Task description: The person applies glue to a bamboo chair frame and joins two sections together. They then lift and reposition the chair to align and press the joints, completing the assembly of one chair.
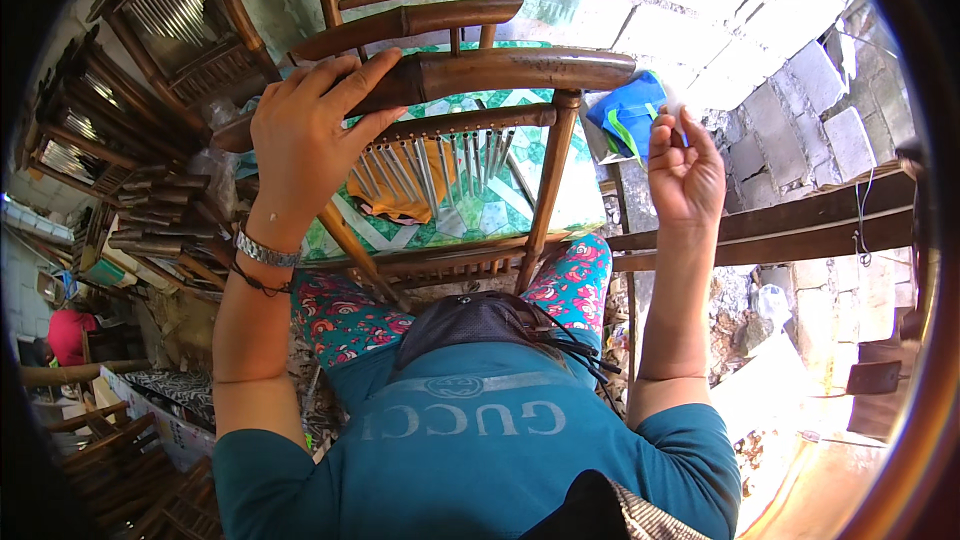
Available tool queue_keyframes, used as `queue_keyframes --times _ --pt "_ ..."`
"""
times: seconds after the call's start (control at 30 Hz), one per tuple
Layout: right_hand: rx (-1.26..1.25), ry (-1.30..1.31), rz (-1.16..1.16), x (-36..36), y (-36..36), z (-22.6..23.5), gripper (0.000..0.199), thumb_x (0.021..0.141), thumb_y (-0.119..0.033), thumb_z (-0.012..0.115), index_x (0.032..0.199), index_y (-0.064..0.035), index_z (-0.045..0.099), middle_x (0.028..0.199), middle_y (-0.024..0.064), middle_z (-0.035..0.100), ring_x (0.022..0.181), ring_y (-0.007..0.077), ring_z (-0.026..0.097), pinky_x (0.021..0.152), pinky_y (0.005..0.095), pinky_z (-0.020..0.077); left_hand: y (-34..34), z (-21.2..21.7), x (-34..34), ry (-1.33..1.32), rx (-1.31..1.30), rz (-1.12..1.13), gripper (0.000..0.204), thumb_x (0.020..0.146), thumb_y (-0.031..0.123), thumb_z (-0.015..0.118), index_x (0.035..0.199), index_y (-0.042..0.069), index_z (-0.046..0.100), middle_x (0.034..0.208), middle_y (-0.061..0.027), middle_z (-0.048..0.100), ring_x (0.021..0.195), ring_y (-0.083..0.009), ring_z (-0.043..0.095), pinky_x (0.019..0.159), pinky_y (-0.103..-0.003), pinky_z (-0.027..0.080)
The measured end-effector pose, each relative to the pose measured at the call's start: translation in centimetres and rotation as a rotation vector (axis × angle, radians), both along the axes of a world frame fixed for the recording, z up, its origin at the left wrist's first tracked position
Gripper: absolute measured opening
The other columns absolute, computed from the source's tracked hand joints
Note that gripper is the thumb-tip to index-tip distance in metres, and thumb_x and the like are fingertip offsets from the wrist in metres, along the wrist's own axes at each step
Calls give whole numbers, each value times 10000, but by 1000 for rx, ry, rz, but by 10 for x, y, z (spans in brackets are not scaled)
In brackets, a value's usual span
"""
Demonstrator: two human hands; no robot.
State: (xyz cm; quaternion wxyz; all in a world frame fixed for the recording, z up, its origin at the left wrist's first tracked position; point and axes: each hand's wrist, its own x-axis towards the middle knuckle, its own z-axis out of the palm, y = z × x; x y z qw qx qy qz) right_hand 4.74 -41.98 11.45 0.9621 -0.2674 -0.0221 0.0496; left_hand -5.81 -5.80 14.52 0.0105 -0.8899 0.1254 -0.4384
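Bamboo frame (500,73) could tip if the left hand (308,125) grasping it at ten o'clock slips; the right hand (687,178) curls, contents unclear.

- Table top (580,195): smooth, with a geometric pattern in green, white and pale tones; partly hidden from view.
- Orange cloth (395,210): crumpled, lying flat on the left part of the pattern.
- Slim dark strip (521,180): lying slantwise, right of the cloth.
- Blue bag (628,112), green-trimmed: at the right edge; support beneath it indistinct.
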Motion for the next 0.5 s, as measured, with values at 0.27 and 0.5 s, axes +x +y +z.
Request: queue_keyframes --times 0.27,0.5 --pt "-49 4 26 -4 33 -5 247 917 -87 669 1112 35 580 959 144 648 850 234 637 758 372 556 10 -4 20 112 -79 15 542 740 374 806 1249 221 700 1050 -67 717 897 -234 667 804 -353 512" --pt "-177 31 -90 9 58 -22 239 887 -85 692 1097 -5 611 991 125 665 851 224 642 772 398 557 27 -11 38 167 -190 -19 530 744 316 817 1254 240 698 1059 -62 717 893 -236 667 786 -352 515"
